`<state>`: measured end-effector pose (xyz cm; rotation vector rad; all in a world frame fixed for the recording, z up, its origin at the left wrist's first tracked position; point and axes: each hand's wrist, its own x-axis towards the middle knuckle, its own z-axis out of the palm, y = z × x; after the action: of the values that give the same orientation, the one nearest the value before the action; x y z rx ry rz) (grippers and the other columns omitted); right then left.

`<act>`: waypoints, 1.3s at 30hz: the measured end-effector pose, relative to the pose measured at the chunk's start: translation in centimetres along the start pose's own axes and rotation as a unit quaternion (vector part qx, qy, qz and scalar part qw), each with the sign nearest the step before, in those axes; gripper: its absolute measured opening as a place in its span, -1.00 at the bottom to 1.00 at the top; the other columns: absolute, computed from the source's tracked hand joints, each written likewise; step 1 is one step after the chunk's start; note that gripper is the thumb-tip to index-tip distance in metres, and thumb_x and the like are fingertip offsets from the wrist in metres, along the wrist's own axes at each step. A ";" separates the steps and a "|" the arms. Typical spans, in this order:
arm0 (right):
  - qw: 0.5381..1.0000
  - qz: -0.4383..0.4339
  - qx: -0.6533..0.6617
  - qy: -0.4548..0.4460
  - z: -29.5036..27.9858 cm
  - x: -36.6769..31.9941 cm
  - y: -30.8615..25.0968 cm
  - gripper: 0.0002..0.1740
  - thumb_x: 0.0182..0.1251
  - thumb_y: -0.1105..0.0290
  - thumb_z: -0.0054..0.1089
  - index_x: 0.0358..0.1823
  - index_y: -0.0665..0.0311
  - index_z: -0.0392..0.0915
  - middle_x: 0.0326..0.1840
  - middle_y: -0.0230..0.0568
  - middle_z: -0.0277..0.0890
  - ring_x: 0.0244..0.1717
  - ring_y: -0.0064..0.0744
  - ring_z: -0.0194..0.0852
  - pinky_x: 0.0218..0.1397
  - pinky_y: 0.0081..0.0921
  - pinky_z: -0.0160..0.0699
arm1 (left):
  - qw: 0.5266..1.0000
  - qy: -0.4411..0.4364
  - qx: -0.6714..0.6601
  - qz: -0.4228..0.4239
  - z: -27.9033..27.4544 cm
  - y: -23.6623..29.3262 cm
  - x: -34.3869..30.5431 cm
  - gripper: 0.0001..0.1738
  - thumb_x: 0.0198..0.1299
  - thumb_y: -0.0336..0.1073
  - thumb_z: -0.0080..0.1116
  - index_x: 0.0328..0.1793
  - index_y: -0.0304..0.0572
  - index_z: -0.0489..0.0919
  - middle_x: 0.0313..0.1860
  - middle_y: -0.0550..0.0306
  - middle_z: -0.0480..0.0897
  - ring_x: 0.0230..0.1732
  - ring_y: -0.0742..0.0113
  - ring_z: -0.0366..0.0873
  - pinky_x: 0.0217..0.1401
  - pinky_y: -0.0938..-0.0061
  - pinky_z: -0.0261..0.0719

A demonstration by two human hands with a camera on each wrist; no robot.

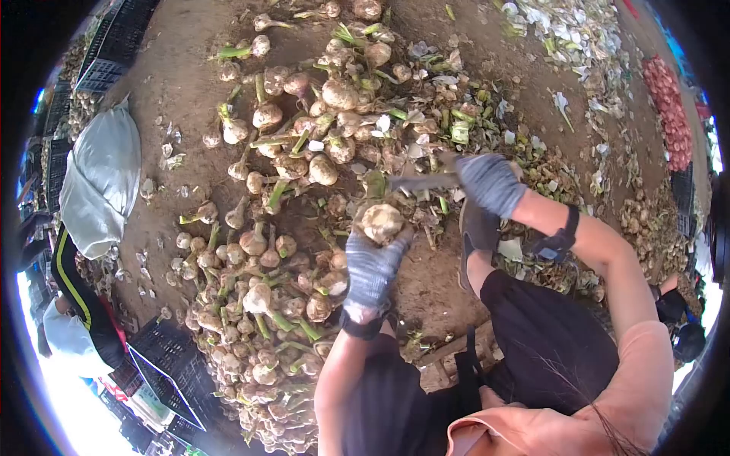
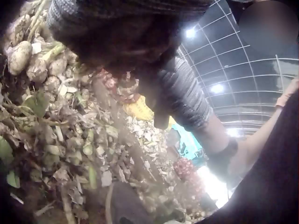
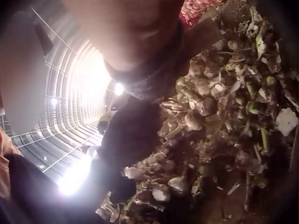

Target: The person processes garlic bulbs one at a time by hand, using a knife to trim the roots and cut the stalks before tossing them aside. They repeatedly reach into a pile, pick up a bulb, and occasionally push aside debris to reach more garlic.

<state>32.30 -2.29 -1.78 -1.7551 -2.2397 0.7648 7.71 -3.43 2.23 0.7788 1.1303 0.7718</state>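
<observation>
In the head view the left hand (image 1: 372, 272), in a grey knit glove, grips a pale round bulb (image 1: 382, 223) with its trimmed face up. The gloved right hand (image 1: 490, 185) is curled round the handle of a knife (image 1: 430, 182), whose blade points left, above and to the right of the bulb, apart from it. In the left wrist view the left hand (image 2: 121, 28) is dark and close to the lens, with the right hand (image 2: 184, 95) beyond it. In the right wrist view the right hand (image 3: 131, 130) is in shadow; its fingers are hard to make out.
Many bulbs with green stems (image 1: 258, 243) lie on the dirt left and ahead. Cut stalks and peelings (image 1: 464, 114) are heaped near the right shoe (image 1: 479, 235). Black crates (image 1: 163, 365) and a white sack (image 1: 103, 178) stand left; red net bags (image 1: 668, 114) are far right.
</observation>
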 end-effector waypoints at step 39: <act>0.986 0.108 0.127 -0.007 -0.9 20.8 -4.7 -0.37 -0.01 0.45 0.27 0.18 0.29 0.34 -0.06 -0.03 0.53 -0.25 -0.23 0.55 -0.08 -0.43 0.57 | 0.921 0.217 0.316 0.067 -9.9 7.6 -10.3 -0.07 -0.11 -0.75 0.18 0.45 -0.01 0.18 0.40 0.06 0.29 -0.04 0.43 0.55 -0.16 0.69 0.62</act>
<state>22.96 16.86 -2.00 -1.8855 -1.8802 1.0556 -5.36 -6.84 11.24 1.2738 1.7856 0.7130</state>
